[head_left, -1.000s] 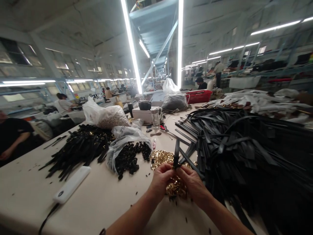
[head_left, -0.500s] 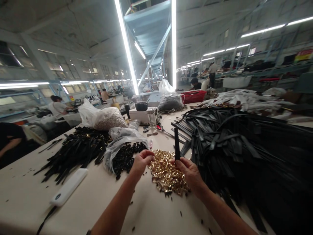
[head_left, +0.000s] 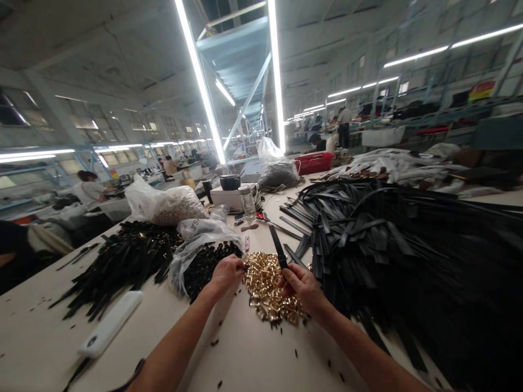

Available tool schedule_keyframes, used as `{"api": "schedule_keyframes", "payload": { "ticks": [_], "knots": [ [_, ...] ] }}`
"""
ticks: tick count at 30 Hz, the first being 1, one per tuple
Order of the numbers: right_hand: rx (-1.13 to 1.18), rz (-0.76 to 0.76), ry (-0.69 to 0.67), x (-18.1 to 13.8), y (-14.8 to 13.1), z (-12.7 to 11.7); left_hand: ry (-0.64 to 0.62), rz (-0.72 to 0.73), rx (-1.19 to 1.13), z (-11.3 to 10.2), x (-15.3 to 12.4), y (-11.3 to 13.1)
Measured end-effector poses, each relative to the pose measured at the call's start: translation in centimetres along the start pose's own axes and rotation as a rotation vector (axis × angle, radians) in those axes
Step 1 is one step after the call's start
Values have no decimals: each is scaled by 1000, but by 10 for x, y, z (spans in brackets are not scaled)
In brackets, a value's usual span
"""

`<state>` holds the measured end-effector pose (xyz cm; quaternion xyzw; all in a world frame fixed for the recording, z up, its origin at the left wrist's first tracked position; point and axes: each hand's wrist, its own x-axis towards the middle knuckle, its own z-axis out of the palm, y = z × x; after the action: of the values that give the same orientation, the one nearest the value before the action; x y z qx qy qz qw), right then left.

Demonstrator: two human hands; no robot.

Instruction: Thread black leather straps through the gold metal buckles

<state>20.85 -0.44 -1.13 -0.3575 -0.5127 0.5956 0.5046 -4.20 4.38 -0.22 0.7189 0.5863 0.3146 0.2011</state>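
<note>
Upright but leaning left, a black strap (head_left: 277, 245) rises from my right hand (head_left: 304, 287), whose thumb and fingers are closed on its lower end. That hand is over the right side of a heap of gold-coloured metal buckles (head_left: 265, 291). At the heap's left edge my left hand (head_left: 227, 273) is closed in a pinch. A small dark bit shows at its fingertips, apparently a small black piece. Just behind that hand, an open clear plastic bag (head_left: 180, 267) spills small black pieces (head_left: 208, 264), perhaps strap loops.
Long black straps (head_left: 359, 228) cover the right side of the table. Shorter straps with gold fittings (head_left: 131, 250) lie left, near a white power bank (head_left: 111, 325) with a cable. A glass jar (head_left: 247, 202) and a filled bag (head_left: 167, 204) stand farther back. Other people work beyond.
My left hand has drawn back left and its fingers have closed at the heap's edge. The strap in my right hand has tipped from vertical to leaning left. The view has shifted slightly.
</note>
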Motion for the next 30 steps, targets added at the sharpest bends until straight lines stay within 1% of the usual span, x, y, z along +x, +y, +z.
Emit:
{"api": "schedule_keyframes", "payload": {
  "ticks": [2,5,6,7,10,11,13,15,17,22,27,30],
  "knots": [
    [-43,-18,-17,0,1,0,21,-25,-63,0,-1,5],
    [-107,-46,-36,-3,0,1,27,-55,-195,5,-8,21],
    [-130,-57,-39,-3,-1,2,26,-81,-304,9,-11,29],
    [-154,-71,-39,-4,-1,2,22,-124,-465,14,-15,36],
    [-216,-96,-31,-5,-2,3,6,-317,-1081,32,-25,59],
    [-220,-87,-27,-5,-2,3,5,-365,-1240,38,-28,64],
    [-201,-58,-21,-5,-2,4,7,-391,-1398,50,-33,72],
    [-184,-48,-19,-5,-1,4,-5,-376,-1447,58,-37,76],
    [-186,-59,-21,-5,-1,4,-30,-351,-1431,62,-39,77],
    [-178,-51,-9,-6,-3,6,-23,-305,-1351,60,-40,80],
    [-154,-26,-6,-5,-2,6,28,-277,-1300,60,-41,78],
    [-155,-27,-14,-5,-1,5,8,-239,-1225,60,-41,77]
  ]
}}
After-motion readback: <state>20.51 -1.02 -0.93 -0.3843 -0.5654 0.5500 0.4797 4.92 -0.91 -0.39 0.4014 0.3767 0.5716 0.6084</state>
